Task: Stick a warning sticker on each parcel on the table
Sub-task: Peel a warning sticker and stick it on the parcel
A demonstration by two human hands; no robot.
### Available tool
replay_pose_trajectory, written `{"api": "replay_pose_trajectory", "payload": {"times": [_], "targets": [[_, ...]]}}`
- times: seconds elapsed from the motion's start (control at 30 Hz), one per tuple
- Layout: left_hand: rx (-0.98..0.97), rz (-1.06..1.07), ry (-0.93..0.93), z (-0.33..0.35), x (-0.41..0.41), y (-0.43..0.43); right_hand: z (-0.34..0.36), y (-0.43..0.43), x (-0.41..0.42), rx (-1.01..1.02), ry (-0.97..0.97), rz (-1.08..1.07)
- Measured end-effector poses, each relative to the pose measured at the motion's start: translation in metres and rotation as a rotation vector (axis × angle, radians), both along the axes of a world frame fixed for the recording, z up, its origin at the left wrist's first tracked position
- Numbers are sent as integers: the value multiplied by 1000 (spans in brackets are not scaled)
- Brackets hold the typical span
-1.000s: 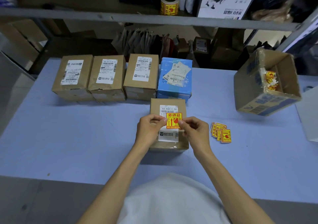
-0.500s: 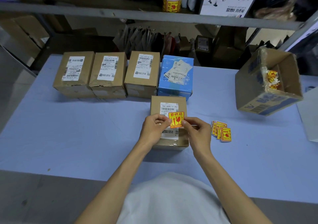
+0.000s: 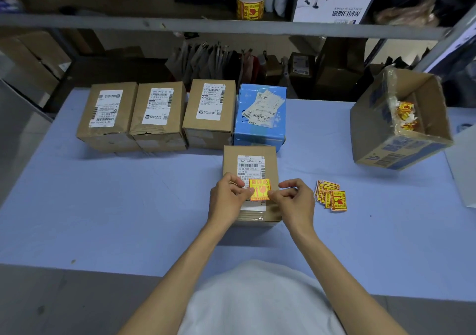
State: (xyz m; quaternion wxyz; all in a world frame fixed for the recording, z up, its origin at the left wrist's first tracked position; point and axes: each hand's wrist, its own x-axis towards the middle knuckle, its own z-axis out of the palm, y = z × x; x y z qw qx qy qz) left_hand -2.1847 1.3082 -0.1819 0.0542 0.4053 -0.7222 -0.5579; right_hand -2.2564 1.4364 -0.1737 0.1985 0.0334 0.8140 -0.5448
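"Head view: what fills the frame?"

"A blue-covered desk (image 3: 103,218) under a metal shelf (image 3: 103,21), with an open carton (image 3: 365,134) tilted at the desk's right end, yellow scraps inside."

"And the parcels?"

"A row of 4 along the far side: 3 brown parcels (image 3: 158,114) side by side, then 1 blue parcel (image 3: 257,135), each with a white shipping label on top. A 5th, the near parcel (image 3: 230,162), sits just in front of the blue one."

"The hands?"

"The left hand (image 3: 226,198) and right hand (image 3: 296,200) meet over the near parcel, fingers curled."

"Smaller items?"

"A sticker roll (image 3: 250,3) stands on the shelf. A fanned stack of loose stickers (image 3: 331,198) lies on the desk, just right of the right hand."

"And between the fingers?"

"1 yellow warning sticker (image 3: 259,189), pinched at its left edge by the left hand and at its right edge by the right, over the lower part of the near parcel's label. Whether it touches cannot be told."
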Motion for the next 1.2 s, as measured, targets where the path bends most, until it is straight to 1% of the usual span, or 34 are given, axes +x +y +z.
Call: {"api": "replay_pose_trajectory", "payload": {"times": [0.13, 0.47, 0.67, 0.73, 0.83, 0.9, 0.97, 1.03, 1.13, 1.2], "targets": [[-81, -19, -44, -3, -2, 4, -4, 0, 1, 74, 48, 25], [-274, -81, -145, -3, -5, 7, -17, -1, 0, 187, 113, 95], [-366, -135, -232, -2, -8, 3, -16, 1, -4, 351, 174, 166], [-369, -144, -221, -1, -7, 1, -18, 6, -5, 282, 186, 164], [-344, -202, -97, -4, -4, 0, -19, 9, -3, 75, 198, 159], [-361, -261, -43, -5, -3, -1, -20, 5, -4, -7, 210, 170], [-368, -285, -17, -6, -2, -3, -23, 0, -7, -5, 237, 241], [-331, -266, -13, -7, -2, -6, -27, -1, -10, 14, 224, 273], [-214, -197, -1, -8, -2, -13, -30, 5, -14, -61, 125, 163], [-174, -167, 32, -7, -2, -15, -30, 10, -16, -110, 137, 151]]}}
